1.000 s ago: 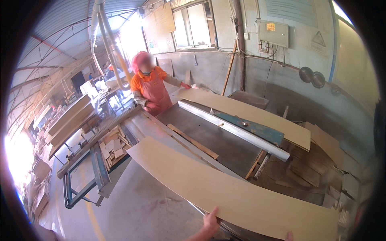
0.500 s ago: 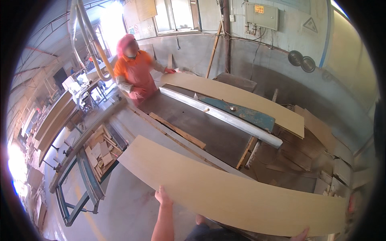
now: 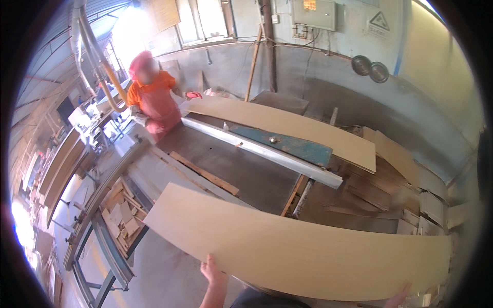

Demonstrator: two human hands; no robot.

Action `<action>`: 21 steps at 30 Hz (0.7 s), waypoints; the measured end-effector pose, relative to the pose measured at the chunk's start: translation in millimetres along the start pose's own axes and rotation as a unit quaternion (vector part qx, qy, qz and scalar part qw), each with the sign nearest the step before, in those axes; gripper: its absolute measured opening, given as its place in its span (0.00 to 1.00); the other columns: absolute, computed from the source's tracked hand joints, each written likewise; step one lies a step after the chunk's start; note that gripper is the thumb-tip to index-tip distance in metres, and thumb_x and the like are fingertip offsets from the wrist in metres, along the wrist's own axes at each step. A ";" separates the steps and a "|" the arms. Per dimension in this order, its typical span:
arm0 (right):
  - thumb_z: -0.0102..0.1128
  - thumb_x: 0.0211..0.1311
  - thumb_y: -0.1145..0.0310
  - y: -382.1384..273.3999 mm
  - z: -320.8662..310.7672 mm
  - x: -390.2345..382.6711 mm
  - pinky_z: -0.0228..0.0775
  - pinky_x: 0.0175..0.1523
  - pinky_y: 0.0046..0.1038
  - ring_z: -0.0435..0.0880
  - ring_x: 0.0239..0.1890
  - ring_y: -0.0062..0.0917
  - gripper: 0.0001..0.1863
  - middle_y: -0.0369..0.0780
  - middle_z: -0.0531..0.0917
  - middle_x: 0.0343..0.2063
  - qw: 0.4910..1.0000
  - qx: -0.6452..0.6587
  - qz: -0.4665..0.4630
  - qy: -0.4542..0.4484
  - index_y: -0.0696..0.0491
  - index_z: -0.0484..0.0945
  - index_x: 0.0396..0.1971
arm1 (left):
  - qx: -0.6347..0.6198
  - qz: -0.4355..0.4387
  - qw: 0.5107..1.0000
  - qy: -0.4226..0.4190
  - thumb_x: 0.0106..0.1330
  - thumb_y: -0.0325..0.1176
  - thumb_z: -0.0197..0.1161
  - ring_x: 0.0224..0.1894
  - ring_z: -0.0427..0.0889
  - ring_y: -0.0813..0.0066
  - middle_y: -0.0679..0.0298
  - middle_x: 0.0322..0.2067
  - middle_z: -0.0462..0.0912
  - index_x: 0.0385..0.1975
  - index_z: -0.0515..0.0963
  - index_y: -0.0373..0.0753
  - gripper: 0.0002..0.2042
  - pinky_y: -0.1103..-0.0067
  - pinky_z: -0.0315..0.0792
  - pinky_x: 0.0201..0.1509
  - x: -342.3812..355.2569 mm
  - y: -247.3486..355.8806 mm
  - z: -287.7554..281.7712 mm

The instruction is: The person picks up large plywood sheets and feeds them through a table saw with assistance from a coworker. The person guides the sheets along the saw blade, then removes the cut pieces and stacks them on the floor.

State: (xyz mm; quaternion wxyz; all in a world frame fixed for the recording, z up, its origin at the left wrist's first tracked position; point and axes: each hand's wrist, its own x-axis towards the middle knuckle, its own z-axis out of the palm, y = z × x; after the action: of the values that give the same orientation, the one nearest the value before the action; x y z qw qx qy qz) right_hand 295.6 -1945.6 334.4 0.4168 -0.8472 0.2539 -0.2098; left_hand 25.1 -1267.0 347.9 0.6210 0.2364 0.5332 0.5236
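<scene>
A long, pale wooden board (image 3: 298,246) lies across the front of my view, its flat face up. My left hand (image 3: 213,272) grips its near edge left of the middle, with the thumb over the top face and the other fingers underneath. Toward the right end, my right hand (image 3: 398,296) holds the same near edge; it looks blurred and its fingers are partly hidden. Beyond the board stands a dark machine table (image 3: 221,167) with a long silver fence (image 3: 267,153). A blue-green plate (image 3: 287,146) with a round knob sits behind the fence.
Across the table stands a person (image 3: 154,100) in orange with a pink apron and red gloves. Pale boards (image 3: 308,131) lie behind the fence. A wooden strip (image 3: 203,172) rests on the table. Offcuts (image 3: 122,218) lie at left, by a green metal frame (image 3: 100,251).
My view has turned slightly right. The board has come nearer to me and away from the table, still in both hands. The other person has turned a little.
</scene>
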 end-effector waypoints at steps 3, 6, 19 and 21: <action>0.56 0.75 0.50 15.5 -13.9 49.2 0.72 0.62 0.35 0.77 0.58 0.38 0.30 0.47 0.80 0.57 0.991 -0.117 -0.058 0.000 0.55 0.73 0.66 | 0.012 -0.031 0.998 -0.058 0.75 0.33 0.62 0.36 0.85 0.67 0.56 0.39 0.83 0.45 0.72 0.35 0.10 0.70 0.82 0.35 -38.6 -5.9 25.1; 0.56 0.75 0.50 26.2 -16.5 85.2 0.71 0.63 0.35 0.76 0.59 0.38 0.30 0.47 0.79 0.58 0.971 -0.216 -0.096 -0.020 0.56 0.73 0.67 | 0.073 -0.110 0.988 -0.084 0.74 0.37 0.66 0.28 0.80 0.75 0.66 0.32 0.79 0.41 0.69 0.42 0.11 0.76 0.67 0.21 -62.4 -22.8 49.3; 0.56 0.74 0.50 76.5 25.2 124.8 0.67 0.66 0.38 0.73 0.62 0.40 0.31 0.48 0.76 0.61 0.921 -0.357 -0.124 -0.095 0.56 0.71 0.68 | 0.190 -0.071 0.967 -0.155 0.71 0.36 0.68 0.39 0.82 0.74 0.59 0.40 0.85 0.46 0.77 0.28 0.16 0.75 0.78 0.41 -49.0 -149.6 175.3; 0.56 0.74 0.50 78.4 24.7 128.3 0.66 0.66 0.39 0.72 0.62 0.41 0.32 0.49 0.76 0.61 0.917 -0.363 -0.128 -0.102 0.56 0.70 0.68 | 0.278 -0.069 0.943 -0.168 0.70 0.39 0.70 0.41 0.82 0.72 0.57 0.42 0.85 0.49 0.76 0.27 0.20 0.73 0.78 0.44 -43.9 -150.8 169.6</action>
State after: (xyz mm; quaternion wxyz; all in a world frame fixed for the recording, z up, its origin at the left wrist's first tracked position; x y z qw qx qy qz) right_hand 390.1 -2049.5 275.2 0.0738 -0.9824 0.1581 -0.0670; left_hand 244.6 -1312.9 291.8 0.6456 0.4468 0.5607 0.2630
